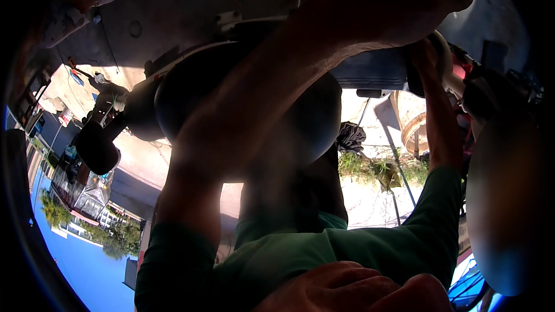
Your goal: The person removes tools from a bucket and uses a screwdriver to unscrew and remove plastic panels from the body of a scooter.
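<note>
My left forearm crosses the view from the lower left to the upper right. At its end my left hand (399, 8) is in deep shadow at the top; its fingers and anything in them cannot be made out. Below it, my right hand (425, 55) reaches up beside a pale curved tube (445, 58) and the end of a blue-grey ribbed panel (370, 72). The fingers of that hand are hidden in the dark. Behind my left forearm is a large, dark, smooth rounded body (318, 115).
A dark oval part on a stalk (99, 147) sticks out at the left. A crumpled dark cloth or bag (351, 137) lies beyond, near grass (370, 164) and a round pale tub-like thing (415, 130). A blurred dark oval (503, 208) stands close at the right.
</note>
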Available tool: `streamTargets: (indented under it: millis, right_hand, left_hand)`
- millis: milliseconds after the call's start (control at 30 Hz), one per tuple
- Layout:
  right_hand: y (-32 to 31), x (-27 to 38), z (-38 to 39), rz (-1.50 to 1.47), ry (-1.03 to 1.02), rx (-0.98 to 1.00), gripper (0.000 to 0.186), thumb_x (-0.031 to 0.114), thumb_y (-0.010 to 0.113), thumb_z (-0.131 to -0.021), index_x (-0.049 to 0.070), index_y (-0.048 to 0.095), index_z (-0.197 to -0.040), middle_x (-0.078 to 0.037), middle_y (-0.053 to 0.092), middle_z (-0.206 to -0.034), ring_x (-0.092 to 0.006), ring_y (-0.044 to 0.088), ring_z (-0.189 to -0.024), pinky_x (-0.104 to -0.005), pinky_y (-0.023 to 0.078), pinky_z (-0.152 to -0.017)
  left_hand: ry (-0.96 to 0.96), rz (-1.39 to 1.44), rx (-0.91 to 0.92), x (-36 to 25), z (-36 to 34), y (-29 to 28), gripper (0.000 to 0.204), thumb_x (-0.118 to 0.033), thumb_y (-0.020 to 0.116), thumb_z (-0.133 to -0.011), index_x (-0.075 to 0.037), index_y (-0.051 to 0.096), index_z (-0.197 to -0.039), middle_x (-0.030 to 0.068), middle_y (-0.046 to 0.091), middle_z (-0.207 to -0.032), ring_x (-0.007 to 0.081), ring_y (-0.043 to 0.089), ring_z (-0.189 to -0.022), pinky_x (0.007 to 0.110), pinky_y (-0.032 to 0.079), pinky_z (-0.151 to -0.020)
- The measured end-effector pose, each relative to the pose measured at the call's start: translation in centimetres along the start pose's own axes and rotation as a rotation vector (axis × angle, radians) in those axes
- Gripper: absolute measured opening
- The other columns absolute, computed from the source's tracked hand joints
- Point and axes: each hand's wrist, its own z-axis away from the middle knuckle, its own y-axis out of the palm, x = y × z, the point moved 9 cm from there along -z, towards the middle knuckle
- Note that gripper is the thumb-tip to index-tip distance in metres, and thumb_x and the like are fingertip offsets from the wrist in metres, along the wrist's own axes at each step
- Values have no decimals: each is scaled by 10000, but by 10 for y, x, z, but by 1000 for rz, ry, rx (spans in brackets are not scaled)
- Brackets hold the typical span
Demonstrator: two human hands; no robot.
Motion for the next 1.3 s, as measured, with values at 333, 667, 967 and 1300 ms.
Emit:
streamTargets:
  millis: [333, 667, 967, 1300]
  right_hand:
    - [15, -4, -12, 38, 68, 152, 201, 240, 551, -951, 84, 651, -1030, -190, 720, -1012, -410, 714, -978, -527, 583, -831]
    - [43, 29, 24, -311, -141, 469, 243, 181, 557, -949, 1, 711, -1004, -274, 715, -941, -407, 718, -886, -533, 566, -762]
    - [13, -1, 175, -273, 352, 79, 341, 425, 616, -965, 118, 742, -1041, -190, 752, -987, -425, 719, -919, -538, 565, -779]
    - [15, 4, 178, -209, 464, 70, 377, 455, 609, -970, 101, 728, -1016, -214, 746, -942, -456, 713, -896, -559, 562, -758]
  left_hand:
    - [463, 51, 9, 0, 6, -8, 262, -203, 553, -1028, 56, 561, -996, 128, 691, -754, 220, 746, -660, 308, 591, -614]
    - [1206, -1048, -339, -24, 22, -1, 114, -107, 647, -917, -15, 603, -968, 148, 636, -877, 282, 691, -808, 409, 560, -683]
    - [420, -407, -329, -2, 13, -12, 223, -269, 654, -991, -47, 672, -1005, 54, 669, -874, 184, 643, -821, 340, 510, -801]
    - [229, -74, -124, 15, -6, -13, 325, -365, 635, -1036, -45, 687, -1036, 14, 665, -883, 95, 613, -818, 253, 491, -783]
